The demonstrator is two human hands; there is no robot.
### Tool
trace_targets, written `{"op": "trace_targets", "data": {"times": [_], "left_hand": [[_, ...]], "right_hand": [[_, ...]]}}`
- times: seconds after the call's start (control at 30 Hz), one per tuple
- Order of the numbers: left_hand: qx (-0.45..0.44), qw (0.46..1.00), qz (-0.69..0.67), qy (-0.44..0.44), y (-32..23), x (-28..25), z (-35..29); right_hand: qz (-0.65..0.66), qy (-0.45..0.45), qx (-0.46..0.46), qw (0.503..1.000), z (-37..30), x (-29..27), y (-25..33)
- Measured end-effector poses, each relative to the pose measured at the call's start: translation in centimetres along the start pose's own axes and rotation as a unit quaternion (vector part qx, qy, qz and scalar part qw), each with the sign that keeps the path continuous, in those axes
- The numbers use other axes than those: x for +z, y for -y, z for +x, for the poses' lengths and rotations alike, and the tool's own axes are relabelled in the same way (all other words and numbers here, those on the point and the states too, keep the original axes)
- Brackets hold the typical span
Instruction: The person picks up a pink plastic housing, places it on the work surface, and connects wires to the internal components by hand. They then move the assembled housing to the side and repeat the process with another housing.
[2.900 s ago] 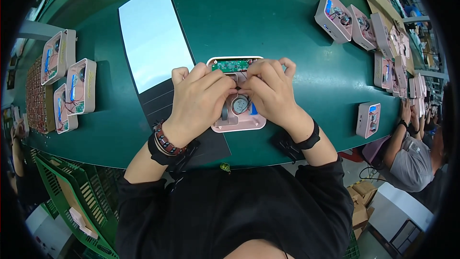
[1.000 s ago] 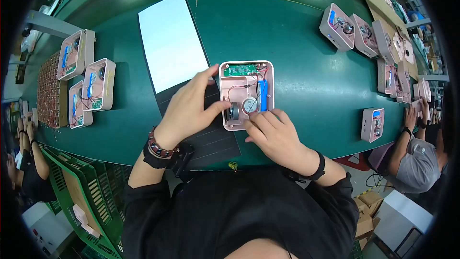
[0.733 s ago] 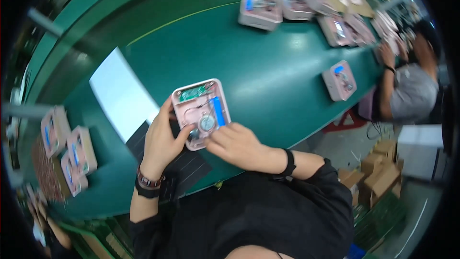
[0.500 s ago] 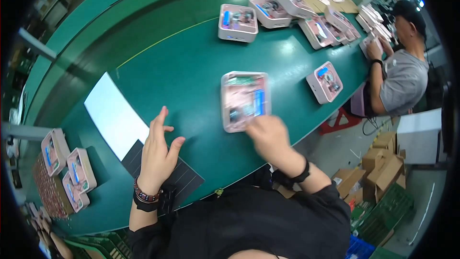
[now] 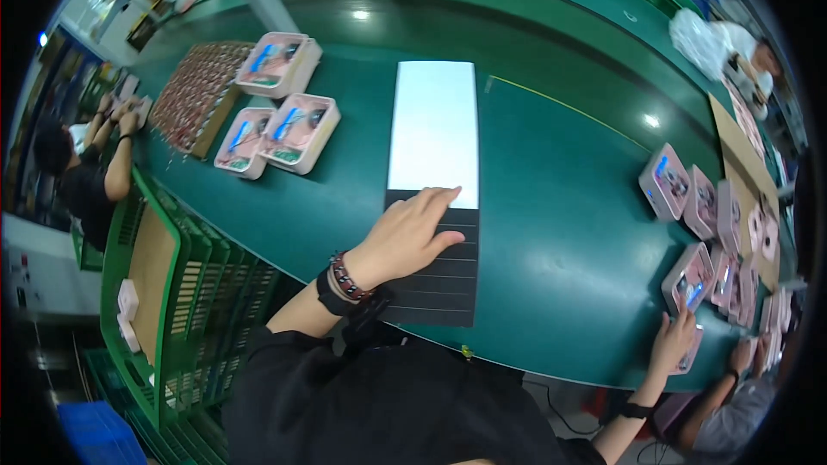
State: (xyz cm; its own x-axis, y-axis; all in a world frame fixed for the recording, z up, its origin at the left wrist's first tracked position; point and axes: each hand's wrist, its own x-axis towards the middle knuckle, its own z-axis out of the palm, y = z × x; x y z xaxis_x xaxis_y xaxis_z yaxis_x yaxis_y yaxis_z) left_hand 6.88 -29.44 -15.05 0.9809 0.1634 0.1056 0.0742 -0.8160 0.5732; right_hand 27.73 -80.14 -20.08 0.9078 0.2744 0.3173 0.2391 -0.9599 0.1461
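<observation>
My left hand (image 5: 407, 239) rests palm down with its fingers apart over a long sheet, white (image 5: 433, 129) at its far part and black with thin lines (image 5: 439, 293) at its near part. Out to the right, my right hand (image 5: 672, 343) has its fingers stretched out, their tips at the near edge of an open pale pink box (image 5: 689, 279) with electronic parts and a blue piece inside. Another pink box (image 5: 688, 351) lies beside that hand, partly hidden by it.
Several open pink boxes (image 5: 663, 182) crowd the right by a cardboard sheet (image 5: 743, 181). To the left are three more (image 5: 300, 132) and a tray of small parts (image 5: 196, 95). Green crates (image 5: 185, 293) stand below the table's left edge. Co-workers sit at far left (image 5: 73, 164) and right (image 5: 736, 426).
The view has turned left. My right hand has carried the pink box from the table's middle to the right-hand group. My left hand now lies over the sheet's black part.
</observation>
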Motion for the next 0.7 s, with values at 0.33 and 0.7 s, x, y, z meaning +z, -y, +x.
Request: {"op": "trace_targets", "data": {"times": [0.33,0.7], "left_hand": [[0.027,0.987,0.132,-0.086,4.1,-3.3,-1.8],[-0.058,0.949,0.192,-0.242,9.0,-4.6,-1.3]], "right_hand": [[-0.145,-0.143,-0.089,0.975,6.3,0.6,-0.7],[0.378,0.016,-0.459,0.804,4.9,-7.2,34.1]]}}
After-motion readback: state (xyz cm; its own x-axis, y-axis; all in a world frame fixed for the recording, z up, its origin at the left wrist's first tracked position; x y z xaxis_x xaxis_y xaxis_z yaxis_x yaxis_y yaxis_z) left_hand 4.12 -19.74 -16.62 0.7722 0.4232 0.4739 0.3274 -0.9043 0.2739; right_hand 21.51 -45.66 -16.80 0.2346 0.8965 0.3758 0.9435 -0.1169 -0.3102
